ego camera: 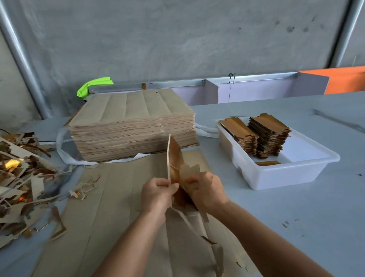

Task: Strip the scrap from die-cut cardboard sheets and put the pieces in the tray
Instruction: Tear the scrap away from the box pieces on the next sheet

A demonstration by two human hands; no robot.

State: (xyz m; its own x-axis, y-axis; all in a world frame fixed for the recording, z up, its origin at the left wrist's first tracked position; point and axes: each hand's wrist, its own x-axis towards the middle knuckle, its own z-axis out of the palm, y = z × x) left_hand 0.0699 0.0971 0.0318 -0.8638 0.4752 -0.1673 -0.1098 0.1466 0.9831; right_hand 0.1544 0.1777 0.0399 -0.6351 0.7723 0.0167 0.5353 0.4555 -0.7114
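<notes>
My left hand [157, 195] pinches a thin scrap strip [168, 158] that stands upright. My right hand [207, 190] grips the die-cut cardboard piece [176, 158] beside it, brown and gold-faced, held on edge above a flat sheet [117, 207] on the table. Loose scrap strips [206, 240] hang down below both hands. A tall stack of uncut sheets [133, 124] stands behind the hands. The white plastic tray [287, 172] sits to the right, holding two stacks of stripped pieces [263, 134] and one lying flat.
A heap of scrap offcuts [13, 178] covers the table's left side. White strapping [63, 151] loops round the sheet stack. A green cloth [93, 85] lies on the rail behind. An orange panel [350, 80] stands at the far right.
</notes>
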